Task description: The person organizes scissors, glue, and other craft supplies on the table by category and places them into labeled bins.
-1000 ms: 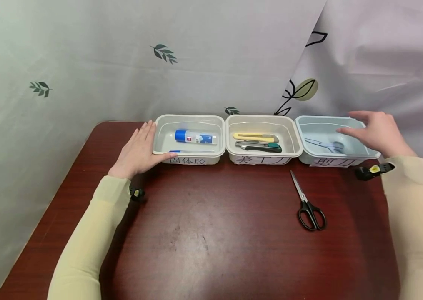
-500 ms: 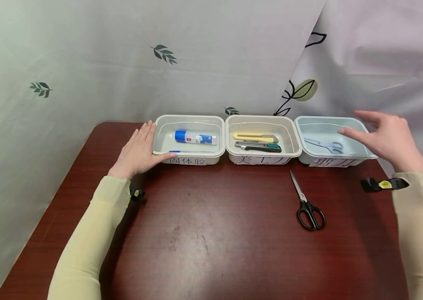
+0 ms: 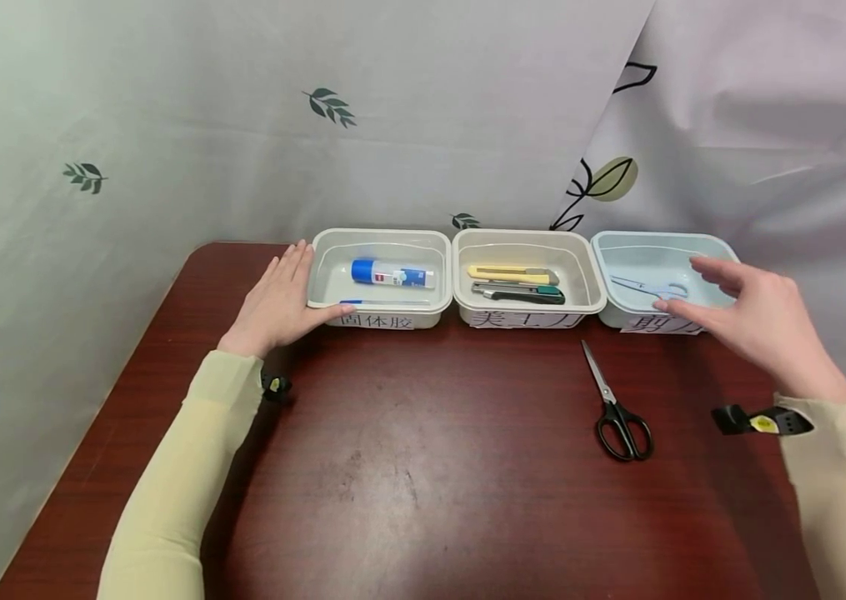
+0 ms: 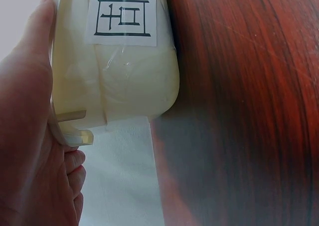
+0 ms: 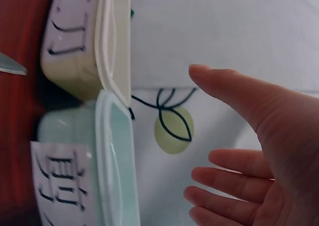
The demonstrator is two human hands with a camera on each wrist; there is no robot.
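Note:
My left hand point(image 3: 275, 302) rests along the left end of the left white bin point(image 3: 381, 236), its thumb over the front rim. That bin holds a blue-capped glue stick point(image 3: 392, 274) and a thin blue-tipped stick point(image 3: 385, 302). My right hand point(image 3: 760, 321) hovers over the right part of the light blue bin point(image 3: 655, 242), thumb and fingers apart and holding nothing. Inside this bin lie pale blue scissors point(image 3: 648, 287), partly covered by the thumb. Black-handled scissors point(image 3: 618, 417) lie on the table in front, blades pointing away.
Between the two bins stands a cream bin point(image 3: 523, 237) with a yellow utility knife point(image 3: 508, 274) and a black and green utility knife point(image 3: 520, 293). Paper labels point(image 4: 123, 16) are on the bin fronts. A patterned curtain point(image 3: 392, 158) hangs behind the dark red table point(image 3: 423, 467).
My right hand first drew back to the right from the light blue bin, then came nearer and leftward, over its front right part. My left hand stayed on the left bin.

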